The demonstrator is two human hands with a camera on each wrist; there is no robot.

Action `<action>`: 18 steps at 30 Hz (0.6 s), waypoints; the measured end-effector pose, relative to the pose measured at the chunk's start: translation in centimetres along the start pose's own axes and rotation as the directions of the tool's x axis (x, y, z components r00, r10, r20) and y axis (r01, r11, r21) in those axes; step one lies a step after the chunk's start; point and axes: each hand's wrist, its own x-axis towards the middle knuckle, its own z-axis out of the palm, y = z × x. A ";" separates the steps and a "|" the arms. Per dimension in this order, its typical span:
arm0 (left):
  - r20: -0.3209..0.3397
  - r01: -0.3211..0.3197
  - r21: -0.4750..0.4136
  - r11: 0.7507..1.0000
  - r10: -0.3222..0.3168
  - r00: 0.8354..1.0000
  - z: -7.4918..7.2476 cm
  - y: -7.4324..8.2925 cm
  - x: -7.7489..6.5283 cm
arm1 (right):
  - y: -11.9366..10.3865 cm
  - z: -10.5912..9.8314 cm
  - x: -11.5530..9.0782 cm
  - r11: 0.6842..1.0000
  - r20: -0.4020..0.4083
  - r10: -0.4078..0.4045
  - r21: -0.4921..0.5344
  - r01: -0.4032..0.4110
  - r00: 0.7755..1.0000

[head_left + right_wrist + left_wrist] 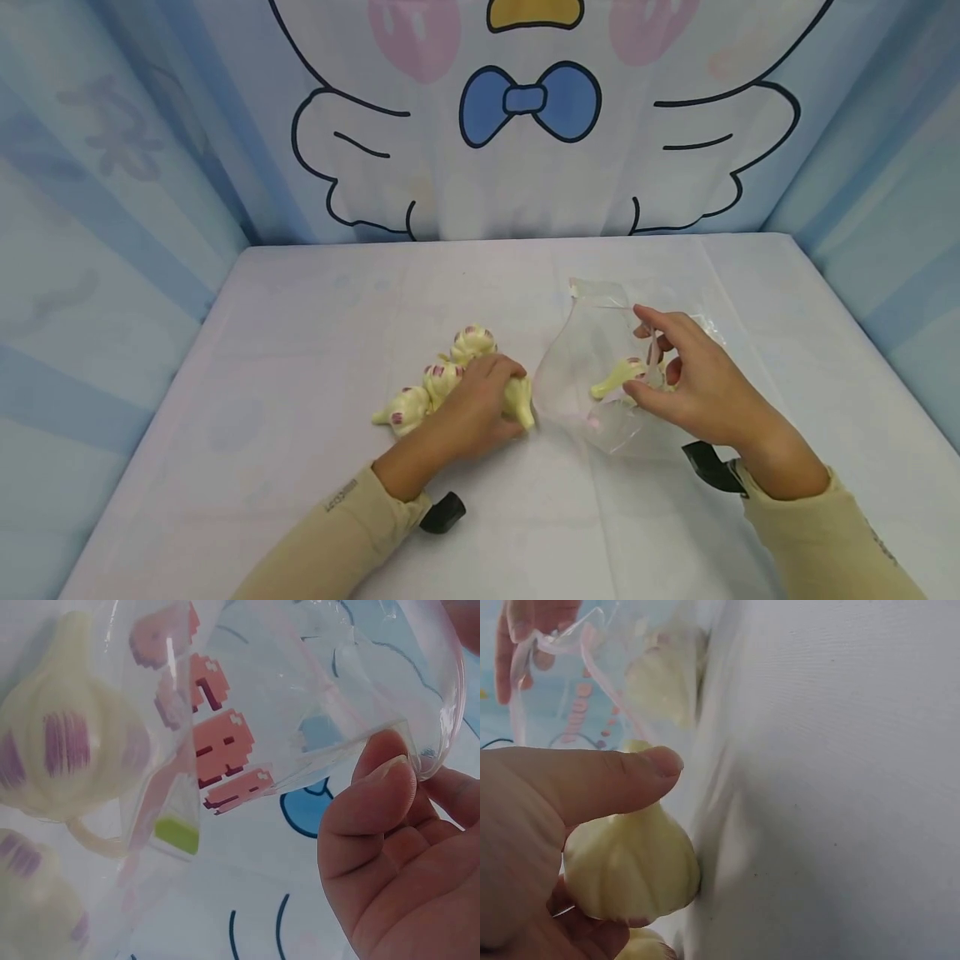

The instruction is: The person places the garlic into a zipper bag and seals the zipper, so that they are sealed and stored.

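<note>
In the head view my left hand (480,404) holds a pale garlic bulb (519,402) at the right end of a cluster. Thumb and fingers wrap its neck and body in the left wrist view, where the held garlic bulb (634,862) sits close over the white cloth. My right hand (701,379) pinches the edge of a clear plastic bag (570,375), keeping its mouth raised. Pink printing marks the bag's film (225,746) in the right wrist view. Inside the bag lie garlic bulbs (67,735) with purple streaks, partly seen through the plastic.
Several more garlic bulbs (405,410) lie in a row beside and behind the left hand. The white-covered table (300,308) ends at a curtain (525,192) with a cartoon print, and curtains also hang at both sides.
</note>
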 end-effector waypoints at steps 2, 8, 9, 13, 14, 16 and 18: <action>-0.014 -0.011 0.017 1.000 0.012 1.000 0.3 0.0 0.0 | 0.0 0.0 0.0 1.000 -0.001 0.002 0.001 -0.002 1.000; -0.058 -0.025 0.000 1.000 0.025 0.998 0.4 0.0 0.0 | 0.0 -0.1 0.0 1.000 -0.002 -0.002 -0.003 0.002 1.000; -0.062 -0.014 -0.013 1.000 0.013 0.998 0.2 0.0 0.0 | 0.0 -0.1 0.0 1.000 -0.003 -0.004 -0.006 0.004 1.000; -0.044 0.041 -0.052 0.998 -0.043 0.998 -0.8 0.6 0.2 | 0.0 -0.2 0.0 1.000 -0.006 -0.007 -0.007 0.007 1.000; -0.034 0.054 -0.058 0.997 -0.056 0.998 -1.0 0.7 0.3 | 0.0 -0.2 0.0 1.000 -0.005 -0.004 -0.005 0.004 1.000; -0.014 0.079 -0.068 0.995 -0.080 0.997 -1.5 1.0 0.4 | -0.1 -0.2 0.0 1.000 -0.002 0.005 -0.004 -0.005 1.000; 0.009 0.108 -0.080 0.991 -0.107 0.994 -2.0 1.3 0.5 | -0.1 -0.2 -0.1 1.000 0.000 0.014 -0.005 -0.014 1.000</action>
